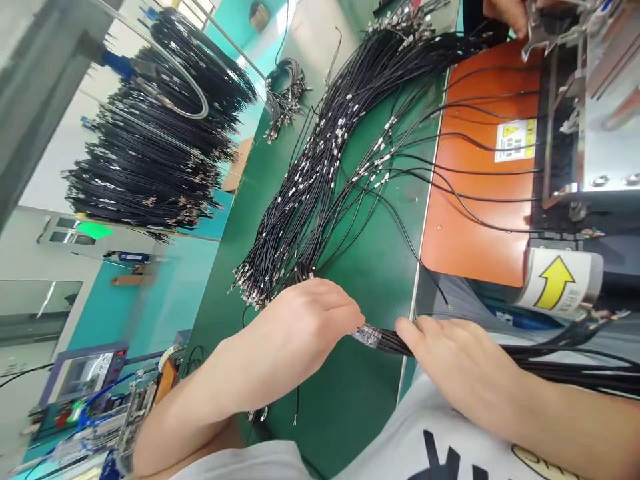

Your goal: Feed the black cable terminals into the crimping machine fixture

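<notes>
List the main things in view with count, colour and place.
Hanging cables: uncountable, black, upper left
Table: one, green, centre
Cable pile: one, black with white tags, on table
Cable coil: one, dark, table's far end
Panel: one, orange, right
Warning label: one, white and yellow, on panel
Arrow: one, yellow, beside panel
Monitor: one, purple-grey, lower left
Co-worker's hand: one, bare, top right
Held bundle: one, black, lower right
Left hand: one, bare, at bundle's wrap
Right hand: one, bare, on bundle

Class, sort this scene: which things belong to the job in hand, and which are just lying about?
Belonging to the job:
black cable bundle, in left hand and right hand
clear wrapping around it

Probably just lying or hanging about:
coiled cables on the green table
hanging cables
</notes>
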### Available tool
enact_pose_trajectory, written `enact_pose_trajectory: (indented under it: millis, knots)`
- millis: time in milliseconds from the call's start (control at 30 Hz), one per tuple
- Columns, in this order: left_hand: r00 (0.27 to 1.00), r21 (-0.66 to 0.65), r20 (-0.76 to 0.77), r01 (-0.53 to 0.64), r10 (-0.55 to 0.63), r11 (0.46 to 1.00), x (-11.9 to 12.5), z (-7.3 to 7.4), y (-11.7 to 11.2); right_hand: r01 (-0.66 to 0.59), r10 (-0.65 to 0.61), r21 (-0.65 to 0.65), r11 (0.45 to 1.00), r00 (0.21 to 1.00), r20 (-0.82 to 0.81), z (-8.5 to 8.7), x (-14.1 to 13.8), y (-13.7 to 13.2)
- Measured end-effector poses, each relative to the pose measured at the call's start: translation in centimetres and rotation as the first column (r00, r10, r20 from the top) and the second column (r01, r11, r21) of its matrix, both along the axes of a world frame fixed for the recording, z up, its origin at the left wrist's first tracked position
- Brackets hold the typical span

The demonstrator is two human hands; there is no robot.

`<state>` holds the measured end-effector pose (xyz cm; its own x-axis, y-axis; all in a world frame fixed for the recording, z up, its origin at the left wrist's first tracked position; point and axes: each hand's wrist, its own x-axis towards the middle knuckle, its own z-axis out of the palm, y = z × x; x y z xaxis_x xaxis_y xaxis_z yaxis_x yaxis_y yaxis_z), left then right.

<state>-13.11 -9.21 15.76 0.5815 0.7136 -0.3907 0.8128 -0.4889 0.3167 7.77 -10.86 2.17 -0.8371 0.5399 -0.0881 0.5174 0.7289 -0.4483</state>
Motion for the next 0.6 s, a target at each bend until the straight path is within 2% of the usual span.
enact_pose_trajectory:
  millis: [200, 300, 400, 500, 567, 600]
  knots:
    - [0.985, 0.043, -0.107, 0.14, -0.135, 0.989, 1.1, -1.9, -0.6, -0.027, 0.026, 0.037, 0.999, 0.999, 0.031, -1.0, 0.8, -0.1]
    - [0.976, 0.005, -0.151, 0.16, -0.157, 0.987, 1.3, -2.5, -0.9, -0.03, 0.029, 0.054, 0.998, 1.0, 0.008, -1.6, 1.4, -0.3]
    - [0.971, -0.108, -0.17, 0.149, -0.166, 0.983, 1.4, -2.7, -0.8, -0.035, 0.037, 0.083, 0.996, 0.999, -0.015, -2.0, 2.1, -0.5]
    - [0.983, -0.257, -0.16, 0.042, -0.085, 0.966, 1.5, -3.2, 0.2, -0.048, 0.051, 0.107, 0.993, 0.998, -0.026, -2.0, 2.6, -0.7]
    - [0.988, -0.396, -0.155, -0.064, 0.002, 0.916, 1.6, -4.5, 1.8, -0.073, 0.076, 0.102, 0.992, 0.997, -0.034, -1.9, 2.7, -0.8]
    - [0.989, -0.497, -0.15, -0.088, 0.015, 0.863, 1.8, -5.3, 2.8, -0.088, 0.091, 0.089, 0.992, 0.995, -0.037, -1.9, 2.8, -0.8]
